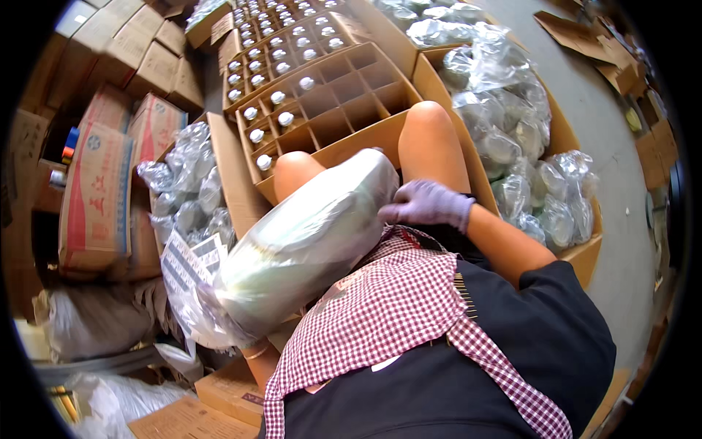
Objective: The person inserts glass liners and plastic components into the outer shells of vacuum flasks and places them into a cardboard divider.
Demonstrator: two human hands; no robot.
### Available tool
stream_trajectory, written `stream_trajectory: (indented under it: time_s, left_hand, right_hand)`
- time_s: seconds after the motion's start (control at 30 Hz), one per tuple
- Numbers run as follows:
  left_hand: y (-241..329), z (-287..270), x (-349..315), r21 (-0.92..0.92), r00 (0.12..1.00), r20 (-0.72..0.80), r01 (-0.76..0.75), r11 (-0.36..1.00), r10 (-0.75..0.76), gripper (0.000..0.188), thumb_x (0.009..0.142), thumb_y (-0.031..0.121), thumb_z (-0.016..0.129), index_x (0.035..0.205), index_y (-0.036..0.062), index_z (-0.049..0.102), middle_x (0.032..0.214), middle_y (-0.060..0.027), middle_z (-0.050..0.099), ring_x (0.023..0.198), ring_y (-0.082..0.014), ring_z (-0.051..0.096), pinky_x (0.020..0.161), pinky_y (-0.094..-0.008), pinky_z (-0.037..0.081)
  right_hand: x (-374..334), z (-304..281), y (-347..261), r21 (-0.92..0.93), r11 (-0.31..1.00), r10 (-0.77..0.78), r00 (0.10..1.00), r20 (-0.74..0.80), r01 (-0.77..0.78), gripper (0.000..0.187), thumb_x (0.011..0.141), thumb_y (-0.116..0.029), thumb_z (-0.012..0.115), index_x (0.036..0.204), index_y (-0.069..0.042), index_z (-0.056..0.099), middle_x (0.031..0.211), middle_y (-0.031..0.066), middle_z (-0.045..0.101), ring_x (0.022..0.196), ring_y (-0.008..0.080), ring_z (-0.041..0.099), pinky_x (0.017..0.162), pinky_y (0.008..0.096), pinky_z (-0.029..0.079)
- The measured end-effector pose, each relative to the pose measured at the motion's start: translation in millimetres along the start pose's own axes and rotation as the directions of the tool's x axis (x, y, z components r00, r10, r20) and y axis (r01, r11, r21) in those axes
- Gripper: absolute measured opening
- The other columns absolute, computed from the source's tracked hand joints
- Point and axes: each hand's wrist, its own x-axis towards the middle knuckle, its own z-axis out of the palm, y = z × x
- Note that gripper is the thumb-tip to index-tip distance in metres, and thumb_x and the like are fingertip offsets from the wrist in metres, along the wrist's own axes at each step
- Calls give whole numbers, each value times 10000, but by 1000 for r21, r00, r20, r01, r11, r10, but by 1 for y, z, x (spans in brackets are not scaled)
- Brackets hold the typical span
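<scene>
Across my lap lies a long, thick cylindrical bundle [314, 234] wrapped in clear plastic, pale greenish and shiny. It tilts from lower left up to my knees; what is inside cannot be made out. My right hand [431, 205], in a thin purple-grey glove, is closed at the upper right end of the bundle, fingers together against the plastic. At its lower left end, loose plastic with a printed sheet [191, 274] covers most of my left hand [235, 335]. That hand's fingers are hidden under the wrap.
Ahead stands a divided carton [351, 135] with several white-capped bottles and bare compartments. An open carton [581, 256] of plastic-wrapped glassware is on the right; similar wrapped pieces [186, 183] sit on the left. Closed boxes [99, 194] are stacked farther left. Grey floor [621, 212] shows at right.
</scene>
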Motion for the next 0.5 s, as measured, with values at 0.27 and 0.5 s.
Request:
stream_trajectory:
  time_s: [0.27,0.5]
  left_hand:
    - [-9,49,24,-6,990,138,34,999,-32,496,1067,263,523,1475,-5,437,1346,-138,587,1180,-237,619,1022,-383,513]
    - [44,145,91,-107,855,505,-72,992,117,511,1073,270,493,1498,-7,426,1346,-131,597,1176,-231,620,1032,-383,497]
  right_hand:
    - [96,71,-2,941,44,-519,797,308,-334,564,856,-121,811,1354,40,601,1237,166,722,1046,282,715,958,452,590]
    - [4,8,71,897,-185,-219,873,-436,401,505,880,-35,760,1352,58,606,1308,151,683,1213,226,643,1086,342,492]
